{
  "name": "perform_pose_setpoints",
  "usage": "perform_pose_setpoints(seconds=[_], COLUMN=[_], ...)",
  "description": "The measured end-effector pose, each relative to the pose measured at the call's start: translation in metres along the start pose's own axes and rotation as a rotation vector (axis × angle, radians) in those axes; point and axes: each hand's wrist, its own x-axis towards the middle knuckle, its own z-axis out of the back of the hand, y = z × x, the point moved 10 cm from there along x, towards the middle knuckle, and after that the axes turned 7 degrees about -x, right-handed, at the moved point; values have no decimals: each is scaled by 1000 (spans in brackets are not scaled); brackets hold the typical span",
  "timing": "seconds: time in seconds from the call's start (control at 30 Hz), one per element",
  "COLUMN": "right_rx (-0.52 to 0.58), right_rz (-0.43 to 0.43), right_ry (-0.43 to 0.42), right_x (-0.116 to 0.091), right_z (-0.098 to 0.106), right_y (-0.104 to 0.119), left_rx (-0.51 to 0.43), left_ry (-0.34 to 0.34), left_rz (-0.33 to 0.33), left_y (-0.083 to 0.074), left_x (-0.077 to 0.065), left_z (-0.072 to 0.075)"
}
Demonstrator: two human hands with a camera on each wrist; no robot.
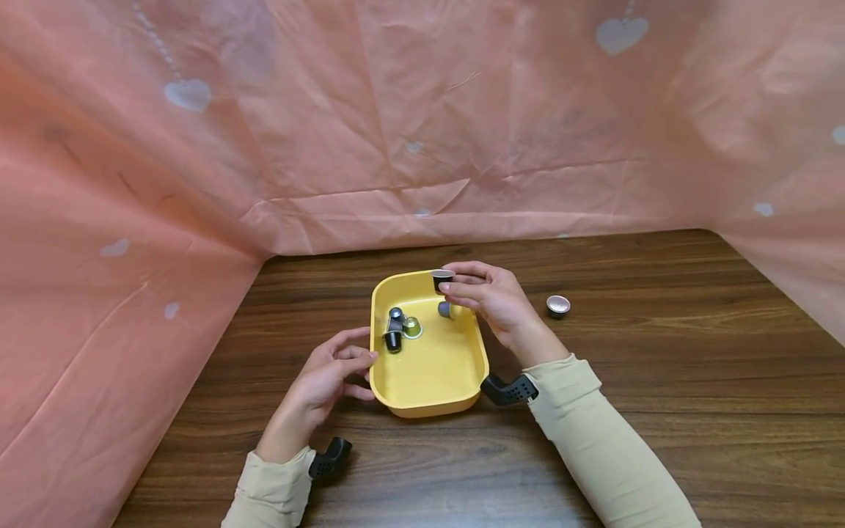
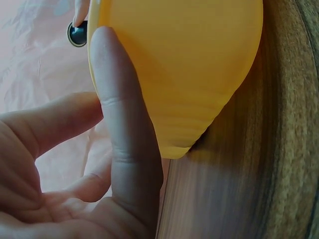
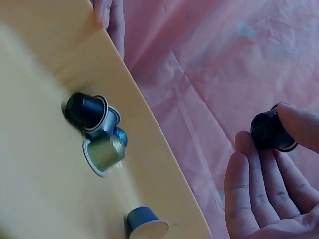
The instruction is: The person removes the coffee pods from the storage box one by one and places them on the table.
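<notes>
No lettering, brand or number can be read in any view. The signs that can be made out are pale heart shapes on the creased pink cloth sheet (image 1: 330,110): a large whitish heart (image 1: 188,94) under a dotted line at upper left, a second whitish heart (image 1: 622,35) at upper right, and smaller hearts, two low on the left side and one small pale heart (image 1: 763,209) on the right.
</notes>
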Motion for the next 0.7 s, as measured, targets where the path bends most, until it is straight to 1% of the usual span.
perform_pose_setpoints(seconds=[0.4,0.7], right_rx=[-27,-22], right_rz=[15,21], right_ry=[-34,-61], right_x=[-6,-12], right_z=[25,52], right_y=[2,3], left_rx=[10,12], left_ry=[0,2], left_rz=[2,4], left_y=[-1,0], left_x=[0,0], left_z=[0,1])
